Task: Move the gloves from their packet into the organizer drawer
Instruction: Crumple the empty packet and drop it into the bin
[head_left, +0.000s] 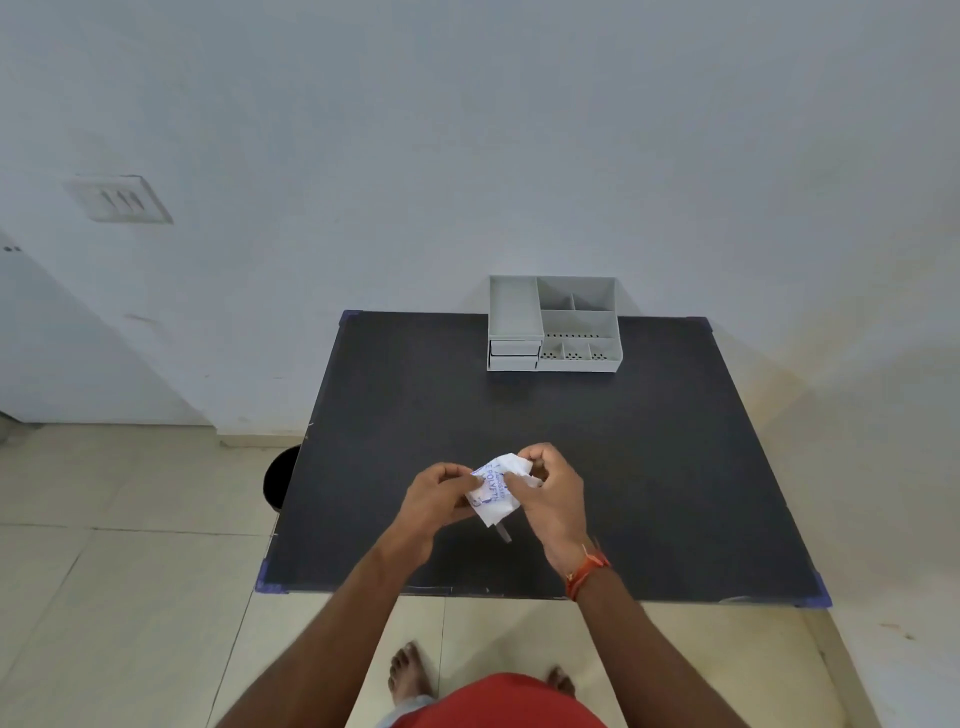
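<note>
Both hands up over the near half of the desk (675, 467), working the packet (496, 493) between them. Left hand (439, 501) fingers curled, pinching the packet's left edge; right hand (550, 493) pinching its top right corner. Looks like the opening step; no gloves visible outside it yet.

Risks: thin film could rip unevenly if the two pinches pull hard apart, and the gloves could spill onto the desk or off the near edge to the tiled floor. Slippery plastic may also slide out of a fingertip grip.

Packet: crinkled white film, blue print, limp, folds easily. Desk: matte dark top, fine speckle, blue corner caps. At the far edge against the wall, the organizer (553, 325): rigid pale grey plastic, boxy open compartments, perforated sections, two drawers (514, 355) stacked front left, both appear closed, so one needs pulling out first.
</note>
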